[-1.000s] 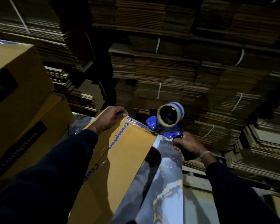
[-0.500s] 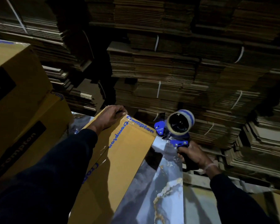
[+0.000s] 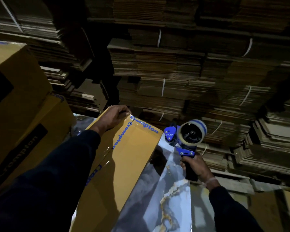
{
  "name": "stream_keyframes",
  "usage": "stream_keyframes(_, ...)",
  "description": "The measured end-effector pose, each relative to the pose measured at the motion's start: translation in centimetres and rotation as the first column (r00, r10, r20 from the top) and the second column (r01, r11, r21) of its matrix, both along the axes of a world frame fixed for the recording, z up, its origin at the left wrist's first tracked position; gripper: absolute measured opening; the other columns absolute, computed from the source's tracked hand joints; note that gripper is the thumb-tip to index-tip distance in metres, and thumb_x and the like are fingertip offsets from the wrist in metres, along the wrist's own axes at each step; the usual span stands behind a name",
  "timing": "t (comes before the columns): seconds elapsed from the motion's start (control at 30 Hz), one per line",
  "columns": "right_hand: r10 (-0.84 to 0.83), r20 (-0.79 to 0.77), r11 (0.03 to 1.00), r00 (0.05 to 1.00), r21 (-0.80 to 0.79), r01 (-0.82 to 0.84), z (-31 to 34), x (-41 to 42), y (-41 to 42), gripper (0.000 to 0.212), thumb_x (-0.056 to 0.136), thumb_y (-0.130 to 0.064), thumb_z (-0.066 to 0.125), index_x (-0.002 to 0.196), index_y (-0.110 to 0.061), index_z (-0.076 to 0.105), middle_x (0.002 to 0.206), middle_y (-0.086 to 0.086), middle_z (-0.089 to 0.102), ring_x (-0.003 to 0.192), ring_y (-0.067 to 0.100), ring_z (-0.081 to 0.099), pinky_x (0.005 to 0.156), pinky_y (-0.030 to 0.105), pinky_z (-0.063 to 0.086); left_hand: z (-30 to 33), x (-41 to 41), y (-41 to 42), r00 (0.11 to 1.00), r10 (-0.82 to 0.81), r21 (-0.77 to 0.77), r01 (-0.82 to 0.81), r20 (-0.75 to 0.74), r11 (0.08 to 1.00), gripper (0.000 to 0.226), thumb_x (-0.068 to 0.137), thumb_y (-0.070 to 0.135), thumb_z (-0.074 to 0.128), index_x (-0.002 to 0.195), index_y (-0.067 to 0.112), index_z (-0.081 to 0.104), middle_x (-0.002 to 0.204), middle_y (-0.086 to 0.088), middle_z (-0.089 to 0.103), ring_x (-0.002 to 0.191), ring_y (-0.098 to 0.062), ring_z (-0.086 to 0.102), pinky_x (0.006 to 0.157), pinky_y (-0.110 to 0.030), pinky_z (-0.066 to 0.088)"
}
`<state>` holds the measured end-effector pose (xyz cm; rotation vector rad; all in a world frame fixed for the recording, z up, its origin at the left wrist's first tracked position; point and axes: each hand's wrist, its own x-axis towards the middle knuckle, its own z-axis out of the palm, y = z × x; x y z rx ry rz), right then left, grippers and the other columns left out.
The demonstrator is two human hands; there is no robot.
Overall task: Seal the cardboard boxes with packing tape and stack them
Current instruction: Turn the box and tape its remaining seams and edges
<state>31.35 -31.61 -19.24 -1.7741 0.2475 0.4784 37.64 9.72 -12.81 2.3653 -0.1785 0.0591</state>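
Left hand (image 3: pixel 113 117) lying on the far end of the long yellow box (image 3: pixel 124 163), fingers curling over its far edge and gripping it, dark sleeve (image 3: pixel 45 185) reaching down toward the camera. Box resting flat on a marble-pattern table (image 3: pixel 166 198), one long side running along the bare part of the surface. Clear tape (image 3: pixel 105 154) with blue printed letters running along the top of the box and folding over the far end.

Right hand (image 3: pixel 197 168) gripping the black handle of the blue tape gun (image 3: pixel 182 139), fingers wrapping fully around it, thin band showing at the wrist. Tape gun being held off the box, just beside its far right corner and above the table, not touching the cardboard. Roll of tape (image 3: pixel 193 133) sitting on the gun, its open side facing the camera.

At the left, two more yellow boxes (image 3: pixel 18 104) standing one on the other, black labels on their sides, near the long box. Behind everything, tall piles of flat cardboard (image 3: pixel 174 72) tied with white straps filling the background, dim and partly blurred.
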Motion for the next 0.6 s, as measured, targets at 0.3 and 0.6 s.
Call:
stream_keyframes(0.3,0.001,-0.054,0.995,0.999,0.099,0.005,-1.1,-0.4,1.9,0.019,0.092,0.002,0.067,0.074,0.000,0.074,0.070,0.018,0.066,0.055,0.020,0.058,0.057,0.028,0.050,0.6,0.1,-0.6,0.999,0.016,0.026,-0.015,-0.052,1.000,0.012,0.105,0.021,0.057,0.106,0.022,0.070,0.104,0.006,0.071,0.096,-0.008,0.065,0.079,-0.028,0.049)
stream_keyframes(0.6,0.075,-0.140,0.919,0.987,0.395,-0.013,-2.0,-1.3,4.3,0.015,0.095,-0.010,0.070,0.081,-0.004,0.069,0.062,0.004,0.058,0.063,0.021,0.046,0.065,0.031,0.043,2.0,0.8,-6.2,0.973,-0.230,0.330,0.214,0.011,0.920,0.026,0.097,0.010,0.062,0.120,0.021,0.067,0.124,-0.002,0.066,0.117,-0.020,0.060,0.099,-0.036,0.047)
